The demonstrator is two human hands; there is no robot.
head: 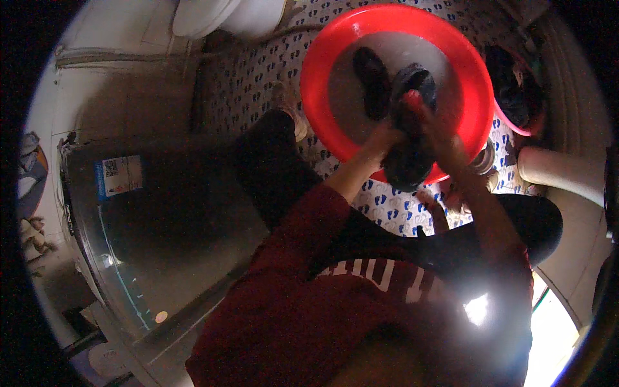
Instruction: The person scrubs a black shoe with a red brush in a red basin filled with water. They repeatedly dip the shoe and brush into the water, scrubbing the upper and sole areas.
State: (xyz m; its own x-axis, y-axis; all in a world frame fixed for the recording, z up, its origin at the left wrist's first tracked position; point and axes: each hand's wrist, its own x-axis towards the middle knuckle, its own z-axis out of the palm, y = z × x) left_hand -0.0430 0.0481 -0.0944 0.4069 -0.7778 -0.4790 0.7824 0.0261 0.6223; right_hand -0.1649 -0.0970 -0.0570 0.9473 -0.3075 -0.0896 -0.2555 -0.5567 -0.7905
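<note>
A red plastic basin (476, 111) stands on the floor before me, with murky grey water in it. One dark shoe (371, 84) lies in the water towards the left. A second dark shoe (411, 167) extends from over the water across the near rim, one end outside the basin. My left hand (388, 137) grips this shoe from its left side. On its right, my right hand (437, 126) is closed around a small red object (412, 100), perhaps a brush, held against the shoe's upper part. Blur and shadow hide the fingers and the exact shape of that object.
A pink-rimmed tub (515, 123) with dark contents sits right of the basin, near a thick white cylinder (556, 174). A dark-topped appliance (184, 222) bearing a label fills the left. Footprint-patterned flooring (251, 80) surrounds the basin.
</note>
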